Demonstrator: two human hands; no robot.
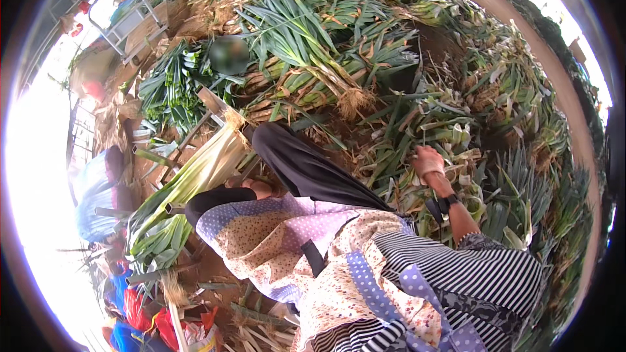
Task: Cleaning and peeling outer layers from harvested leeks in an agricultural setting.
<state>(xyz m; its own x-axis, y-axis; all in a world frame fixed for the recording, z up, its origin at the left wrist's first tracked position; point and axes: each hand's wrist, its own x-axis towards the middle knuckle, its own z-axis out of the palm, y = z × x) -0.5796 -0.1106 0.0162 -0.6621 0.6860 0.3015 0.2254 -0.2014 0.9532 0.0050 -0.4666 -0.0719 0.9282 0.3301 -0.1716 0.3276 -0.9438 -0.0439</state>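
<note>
My right hand (pixel 428 161) is closed, low over loose leek leaves (pixel 450 137) to the right of my knees. A thin, light line rises from its fingers; what they hold is too small to make out. A pale wrap goes round the hand, and a dark watch (pixel 447 203) sits on the wrist. My left hand does not show. On a low wooden stand (pixel 218 105) to the left of my legs lies a bundle of leeks (pixel 202 166), pale stalks and roots toward the far end, green leaves toward me.
Piles of untrimmed leeks (pixel 326 0) spread across the far side. Cut leaves (pixel 508 78) heap up on the right. A metal-framed cart (pixel 127 23) stands at the far left. Red plastic bags (pixel 163 326) lie at the near left, with a blue-white sack (pixel 98 195) beyond them.
</note>
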